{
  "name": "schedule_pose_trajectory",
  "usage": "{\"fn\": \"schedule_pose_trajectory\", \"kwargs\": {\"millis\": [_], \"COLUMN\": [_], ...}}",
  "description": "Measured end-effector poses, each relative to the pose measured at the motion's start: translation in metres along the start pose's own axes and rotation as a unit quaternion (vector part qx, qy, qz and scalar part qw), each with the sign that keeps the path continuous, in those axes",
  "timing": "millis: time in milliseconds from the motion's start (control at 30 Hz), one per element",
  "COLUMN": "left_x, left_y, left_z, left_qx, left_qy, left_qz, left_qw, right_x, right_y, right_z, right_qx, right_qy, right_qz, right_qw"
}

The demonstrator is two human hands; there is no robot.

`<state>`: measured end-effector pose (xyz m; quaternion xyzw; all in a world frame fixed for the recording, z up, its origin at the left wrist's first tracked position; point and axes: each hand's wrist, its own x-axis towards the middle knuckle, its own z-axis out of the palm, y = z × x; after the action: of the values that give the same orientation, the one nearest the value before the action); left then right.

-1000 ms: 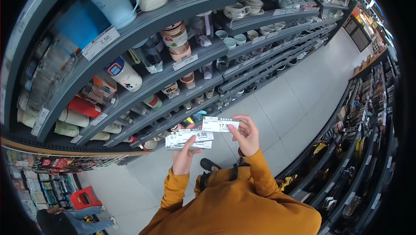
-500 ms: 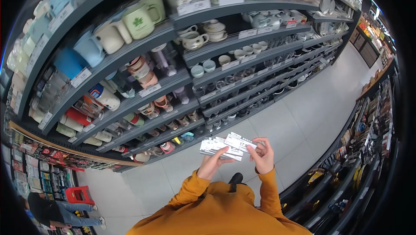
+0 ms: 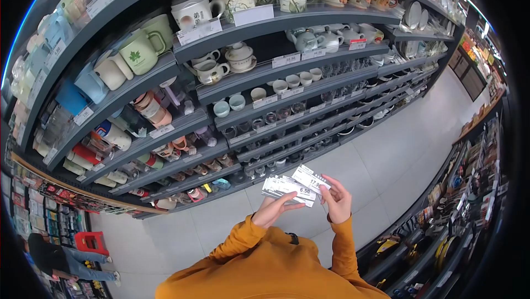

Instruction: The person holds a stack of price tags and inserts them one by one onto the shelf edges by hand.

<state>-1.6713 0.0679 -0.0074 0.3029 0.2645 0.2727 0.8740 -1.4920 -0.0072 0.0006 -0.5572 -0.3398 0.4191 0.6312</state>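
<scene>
A fanned stack of white price labels (image 3: 274,186) lies in my left hand (image 3: 271,209), whose thumb presses on top of it. The front label of that stack reads 6.50. Between the thumb and fingers of my right hand (image 3: 337,199) is a single price label (image 3: 310,177) marked 17.9 and a further digit partly covered by the thumb. This single label overlaps the upper right of the stack. Both hands are close together above the floor, in front of my mustard-coloured sleeves and top.
Ahead, a curved-looking dark shelf unit (image 3: 279,24) carries mugs, teapots, bowls and glasses. A green mug (image 3: 135,53) stands at its left. More shelves (image 3: 414,260) run along my right. At lower left, a person (image 3: 61,260) is beside a red stool (image 3: 91,242).
My view has shifted, so the shelves appear further left. Both hands still hold the labels, now slightly to the right in view.
</scene>
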Motion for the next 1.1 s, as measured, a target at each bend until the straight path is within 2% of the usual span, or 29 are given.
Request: {"fn": "schedule_pose_trajectory", "kwargs": {"millis": [233,433,600,667,767,933,1100], "left_x": [0.038,0.074,0.093,0.094,0.106,0.12,0.137], "left_y": [0.045,0.084,0.109,0.117,0.115,0.107,0.111], "left_z": [-0.021,-0.056,-0.073,-0.069,-0.071,-0.06,-0.047], "left_qx": [-0.002,-0.011,-0.036,-0.04,-0.047,-0.076,-0.072], "left_qy": [0.002,0.022,0.071,0.086,0.11,0.154,0.182], "left_qz": [0.038,0.108,0.148,0.167,0.2,0.251,0.267], "left_qw": [0.999,0.994,0.986,0.981,0.972,0.953,0.944], "right_x": [0.101,0.203,0.278,0.302,0.33,0.359,0.373], "right_y": [-0.027,-0.058,-0.08,-0.088,-0.098,-0.095,-0.101], "right_z": [0.025,0.07,0.102,0.115,0.134,0.148,0.145], "right_qx": [-0.086,-0.168,-0.225,-0.238,-0.25,-0.27,-0.28], "right_qy": [-0.079,-0.145,-0.155,-0.159,-0.205,-0.29,-0.341], "right_qz": [-0.082,-0.157,-0.249,-0.313,-0.322,-0.248,-0.232], "right_qw": [0.99,0.962,0.929,0.906,0.89,0.884,0.867]}}
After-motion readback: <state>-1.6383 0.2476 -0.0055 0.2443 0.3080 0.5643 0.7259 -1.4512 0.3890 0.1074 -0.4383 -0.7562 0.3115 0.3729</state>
